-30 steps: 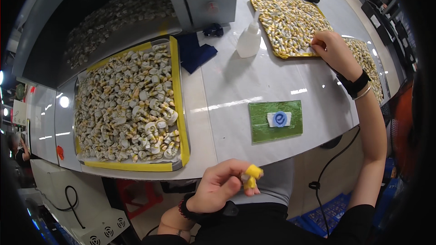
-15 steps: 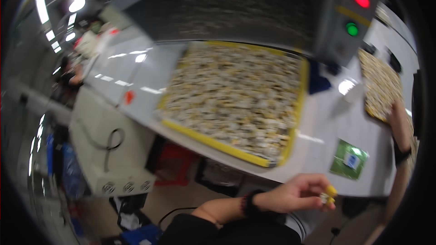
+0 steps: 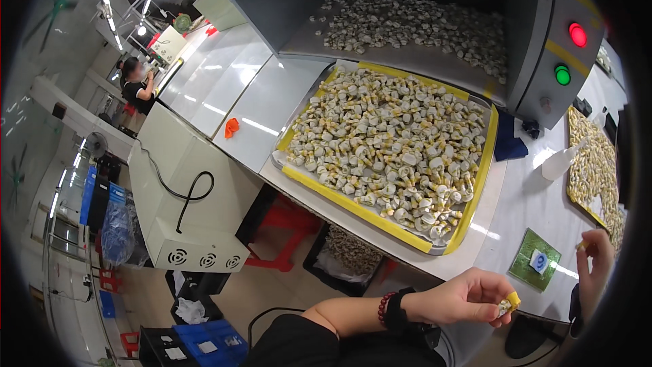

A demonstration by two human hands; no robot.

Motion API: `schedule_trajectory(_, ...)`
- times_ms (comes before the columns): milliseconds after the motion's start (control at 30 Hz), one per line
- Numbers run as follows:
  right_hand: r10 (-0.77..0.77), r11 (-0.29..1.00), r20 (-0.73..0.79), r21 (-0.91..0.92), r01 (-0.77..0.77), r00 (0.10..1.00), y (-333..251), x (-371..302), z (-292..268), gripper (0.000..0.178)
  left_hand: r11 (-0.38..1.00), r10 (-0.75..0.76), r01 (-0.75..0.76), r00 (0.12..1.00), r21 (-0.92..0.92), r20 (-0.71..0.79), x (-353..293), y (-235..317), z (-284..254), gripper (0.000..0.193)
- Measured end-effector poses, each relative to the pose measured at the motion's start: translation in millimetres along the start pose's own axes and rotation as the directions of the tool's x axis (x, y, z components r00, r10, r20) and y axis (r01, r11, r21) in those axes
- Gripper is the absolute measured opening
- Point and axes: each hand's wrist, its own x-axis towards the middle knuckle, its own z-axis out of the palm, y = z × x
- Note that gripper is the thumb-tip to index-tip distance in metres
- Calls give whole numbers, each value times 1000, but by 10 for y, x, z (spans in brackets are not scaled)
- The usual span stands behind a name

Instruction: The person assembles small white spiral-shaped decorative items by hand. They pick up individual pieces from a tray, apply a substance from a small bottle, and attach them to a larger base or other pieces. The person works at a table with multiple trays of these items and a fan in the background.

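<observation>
My left hand (image 3: 468,298), with a red bead bracelet and black band at the wrist, is closed in a pinch near the table's front edge. Between its thumb and fingers is a small white piece with a yellow end (image 3: 511,302). At the far right my right hand (image 3: 596,265) is raised, fingertips pinched on a small yellowish piece (image 3: 582,246), too little of which shows to tell its kind. Beside it lies a tray of similar white and yellow pieces (image 3: 592,163). A larger yellow-edged tray (image 3: 380,214) heaped with such pieces sits left of my hands.
Behind the large tray stands a grey machine (image 3: 543,47) with an open chamber holding more small pieces. A green square pad (image 3: 530,261), a white bottle (image 3: 562,163) and a dark blue cloth (image 3: 509,139) lie on the right. Under the table is a black crate (image 3: 326,273).
My right hand has left the tray on the right and come down nearer my left hand, with a small piece in its fingertips. The left keeps its pinch. The view has shifted.
</observation>
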Motion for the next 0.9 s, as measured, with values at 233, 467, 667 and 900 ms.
schedule_trajectory(233, -150, 985, -57, 76, 154, 987, -115, -175, 41, 14, 996, -89, 88, 993, -10, -77, -25, 210, 76, 39)
schedule_trajectory(467, -243, 970, 108, 21, 243, 964, -152, -41, -76, 30, 995, -95, 81, 937, -55, -335, -11, 126, 95, 43)
schedule_trajectory(667, 7, 991, -12, 135, -5, 1000, -38, -131, -53, 11, 985, -76, 49, 984, -163, -161, -45, 82, -60, 44)
schedule_trajectory(900, 109, 975, -59, 201, -95, 992, 98, -302, 43, 9, 987, -134, 119, 980, -106, -146, -7, 135, 0, 38)
